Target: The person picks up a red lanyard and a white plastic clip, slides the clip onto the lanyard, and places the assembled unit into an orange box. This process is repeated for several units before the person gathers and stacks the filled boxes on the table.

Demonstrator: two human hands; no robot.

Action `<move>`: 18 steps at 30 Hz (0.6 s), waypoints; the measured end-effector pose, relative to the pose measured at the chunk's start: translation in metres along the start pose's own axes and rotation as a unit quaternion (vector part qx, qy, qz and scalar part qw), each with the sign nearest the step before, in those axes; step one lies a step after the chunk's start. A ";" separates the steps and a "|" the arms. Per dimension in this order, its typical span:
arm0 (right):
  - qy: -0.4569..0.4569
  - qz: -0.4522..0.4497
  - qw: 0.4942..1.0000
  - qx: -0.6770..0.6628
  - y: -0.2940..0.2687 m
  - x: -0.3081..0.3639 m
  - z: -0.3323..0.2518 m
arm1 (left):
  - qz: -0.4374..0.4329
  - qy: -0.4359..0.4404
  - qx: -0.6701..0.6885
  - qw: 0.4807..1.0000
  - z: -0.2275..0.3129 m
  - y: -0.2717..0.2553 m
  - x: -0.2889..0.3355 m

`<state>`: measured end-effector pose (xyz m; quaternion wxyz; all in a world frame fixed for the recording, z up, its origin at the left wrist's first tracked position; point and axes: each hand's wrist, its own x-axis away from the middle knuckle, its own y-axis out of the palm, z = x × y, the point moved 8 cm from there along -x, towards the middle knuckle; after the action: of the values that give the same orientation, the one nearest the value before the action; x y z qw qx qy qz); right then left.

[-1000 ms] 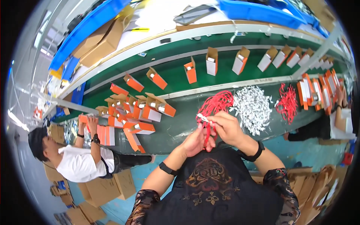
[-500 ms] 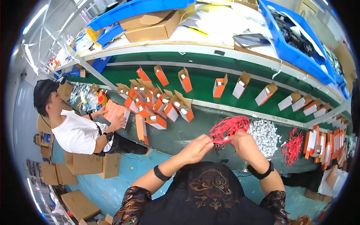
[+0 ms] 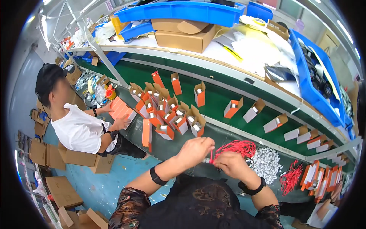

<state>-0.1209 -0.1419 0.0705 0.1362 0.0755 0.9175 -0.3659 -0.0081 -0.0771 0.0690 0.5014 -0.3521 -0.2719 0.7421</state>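
My left hand (image 3: 195,152) is closed in a pinch on a thin red cord (image 3: 212,155), which runs short and taut down toward my right hand. Fingers bent, my right hand (image 3: 231,165) pinches the same cord lower down. A small whitish piece shows by the fingers, too blurred to name. Just beyond my hands lies a loose heap of red cords (image 3: 241,148). Right of it is a pile of small silver pieces (image 3: 265,164), and farther right a smaller bunch of red cords (image 3: 292,178).
Open orange-and-white boxes (image 3: 164,114) crowd the dark bench to the left; more boxes (image 3: 275,123) line the green ledge behind. A co-worker in white (image 3: 78,122) holds orange boxes. Above is a shelf with blue trays (image 3: 179,12). At right, a person's hand is near more boxes (image 3: 324,179).
My hands have come closer together. The red cord, stretched sideways between them before, now runs upright from the left hand down to the right. The whole view has shifted and tilted.
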 end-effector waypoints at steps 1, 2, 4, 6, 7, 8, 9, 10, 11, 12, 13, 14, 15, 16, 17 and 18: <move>-0.001 -0.004 1.000 0.002 0.000 -0.006 -0.002 | -0.024 -0.010 0.066 0.997 -0.011 0.004 -0.002; 0.033 0.046 0.993 -0.105 -0.008 -0.011 0.001 | -0.059 -0.089 0.230 0.967 -0.029 0.019 0.005; 0.076 0.149 0.964 -0.207 -0.017 -0.021 0.018 | -0.094 -0.213 0.559 0.796 -0.037 0.048 0.018; 0.024 0.197 0.980 0.001 -0.020 -0.035 0.013 | -0.068 -0.273 0.630 0.724 -0.048 0.056 0.017; -0.033 0.237 0.949 0.206 -0.021 -0.041 0.000 | -0.042 -0.331 0.688 0.644 -0.056 0.062 0.018; -0.034 0.178 0.950 0.254 -0.013 -0.053 -0.003 | -0.026 -0.313 0.695 0.647 -0.059 0.057 0.013; -0.036 0.175 0.950 0.257 -0.011 -0.060 0.000 | -0.025 -0.310 0.697 0.646 -0.064 0.054 0.010; -0.027 0.129 0.953 0.272 -0.003 -0.068 0.007 | -0.026 -0.322 0.719 0.615 -0.070 0.053 0.007; -0.015 0.082 0.954 0.287 0.006 -0.076 0.014 | -0.029 -0.335 0.740 0.582 -0.076 0.054 0.004; -0.019 0.041 0.955 0.294 0.014 -0.083 0.016 | -0.030 -0.335 0.742 0.580 -0.086 0.054 0.000; -0.018 0.040 0.954 0.296 0.018 -0.091 0.019 | -0.017 -0.357 0.723 0.591 -0.102 0.056 -0.003; -0.047 0.034 0.955 0.292 0.025 -0.097 0.018 | -0.003 -0.380 0.703 0.601 -0.118 0.057 -0.005; -0.075 0.029 0.954 0.289 0.028 -0.103 0.017 | -0.003 -0.380 0.703 0.601 -0.129 0.055 -0.010; -0.094 0.004 0.958 0.271 0.030 -0.110 0.020 | 0.001 -0.358 0.678 0.641 -0.142 0.045 -0.020; -0.093 0.003 0.958 0.271 0.026 -0.118 0.020 | 0.005 -0.337 0.653 0.678 -0.157 0.033 -0.030; -0.090 -0.014 0.966 0.240 0.021 -0.124 0.017 | -0.004 -0.339 0.620 0.708 -0.172 0.013 -0.045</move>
<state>0.0049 -0.1434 0.0832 0.1909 0.0605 0.7877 -0.5826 0.1331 -0.1149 -0.0337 0.4841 0.3145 0.0960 0.8109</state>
